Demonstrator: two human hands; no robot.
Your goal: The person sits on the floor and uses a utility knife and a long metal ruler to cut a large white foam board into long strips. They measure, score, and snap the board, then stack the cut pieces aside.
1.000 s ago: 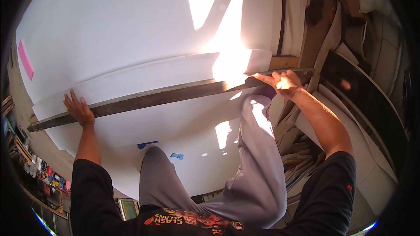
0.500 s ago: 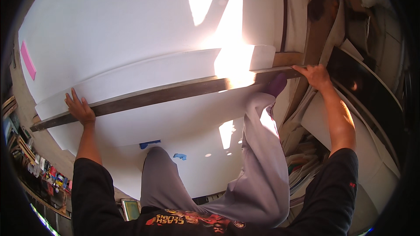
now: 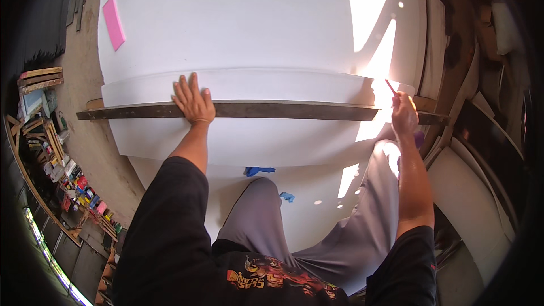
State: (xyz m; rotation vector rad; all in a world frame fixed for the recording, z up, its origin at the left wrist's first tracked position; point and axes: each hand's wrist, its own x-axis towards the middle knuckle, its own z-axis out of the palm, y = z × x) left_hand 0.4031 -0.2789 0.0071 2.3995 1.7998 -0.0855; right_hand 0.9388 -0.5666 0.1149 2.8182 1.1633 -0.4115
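Note:
A long dark straight bar [image 3: 283,110] lies crosswise over large white sheets. My left hand [image 3: 194,102] is pressed flat across its left part, fingers spread onto a narrow white strip [image 3: 266,86] along the bar's far side. Toward the bar's right end, my right hand [image 3: 404,114] is closed around a thin red, pencil-like stick [image 3: 390,86], whose tip points up and away over the sunlit strip. Beyond the strip spreads a wide white sheet [image 3: 238,22]. Another white sheet [image 3: 255,139] shows on the near side of the bar.
A pink block [image 3: 114,24] lies at the far left of the white sheet. Two blue scraps [image 3: 259,170] rest near my bent knee [image 3: 252,198]. Tools and bottles [image 3: 79,184] crowd the left side. Curved boards [image 3: 481,204] lean at the right. Bright sun patches cross the sheets.
The bar now appears level instead of slanting, as the view has turned. My right hand has left the bar's end and holds the stick up. My left hand stays flat on the bar.

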